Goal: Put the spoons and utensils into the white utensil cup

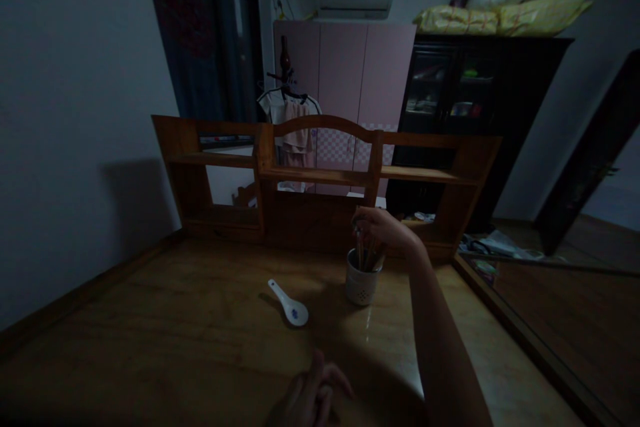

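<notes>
My right hand (377, 223) reaches over a pale utensil holder (361, 285) with small holes in its side. Its fingers point down and close around the top of a slim utensil (359, 250) standing among several others; dim light hides its exact kind. A white ceramic soup spoon (290, 305) with a blue mark in its bowl lies on the wooden table (190, 327), left of the holder. Near the table's front edge is my left hand (313, 393), with nothing in it. Its thumb and index finger are apart, the other fingers loosely bent.
A wooden shelf rack (315, 177) stands along the table's far edge, close behind the holder. A white wall (85, 113) borders the table on the left. Beyond the rack are a pink wardrobe (343, 73), a dark cabinet (485, 87) and clothes (297, 123) on a stand.
</notes>
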`<state>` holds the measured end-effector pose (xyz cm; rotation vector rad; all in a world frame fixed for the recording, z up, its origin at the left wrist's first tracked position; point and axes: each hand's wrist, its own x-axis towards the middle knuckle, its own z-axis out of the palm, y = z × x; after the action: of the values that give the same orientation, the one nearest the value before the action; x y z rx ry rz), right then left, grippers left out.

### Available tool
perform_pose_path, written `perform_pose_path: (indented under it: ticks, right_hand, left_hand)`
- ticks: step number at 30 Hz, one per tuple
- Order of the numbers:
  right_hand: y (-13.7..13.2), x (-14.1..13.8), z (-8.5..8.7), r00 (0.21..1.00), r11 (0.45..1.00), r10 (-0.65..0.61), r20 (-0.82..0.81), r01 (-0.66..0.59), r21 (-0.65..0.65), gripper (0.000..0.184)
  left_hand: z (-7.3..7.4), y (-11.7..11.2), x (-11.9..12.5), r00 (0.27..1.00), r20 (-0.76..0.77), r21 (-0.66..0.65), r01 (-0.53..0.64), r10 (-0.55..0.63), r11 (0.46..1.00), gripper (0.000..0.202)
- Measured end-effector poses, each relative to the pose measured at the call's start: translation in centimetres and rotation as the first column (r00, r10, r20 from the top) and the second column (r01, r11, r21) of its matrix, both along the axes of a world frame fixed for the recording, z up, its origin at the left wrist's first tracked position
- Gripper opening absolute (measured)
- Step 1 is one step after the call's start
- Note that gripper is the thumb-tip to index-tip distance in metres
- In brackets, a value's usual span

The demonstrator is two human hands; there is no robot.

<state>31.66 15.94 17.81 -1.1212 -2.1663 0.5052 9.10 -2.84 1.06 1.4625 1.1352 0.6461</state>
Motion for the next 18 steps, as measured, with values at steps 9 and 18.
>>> perform_pose_path:
  ticks: [9,18]
  right_hand:
    - [2.1,-0.1,-1.9,0.999,0.995,0.005,0.044,-0.001,-0.098,0.018]
    - [2.1,-0.7,-1.9,0.996,0.996,0.037,0.082,-0.03,-0.082,0.023]
  left_hand:
    - [-0.5,0.1,0.0,0.999,0.021,-0.004,-0.044,0.044,0.999,0.091]
    - [-0.9,0.0,0.1,0.998,-0.051,0.01,-0.043,0.044,0.999,0.092]
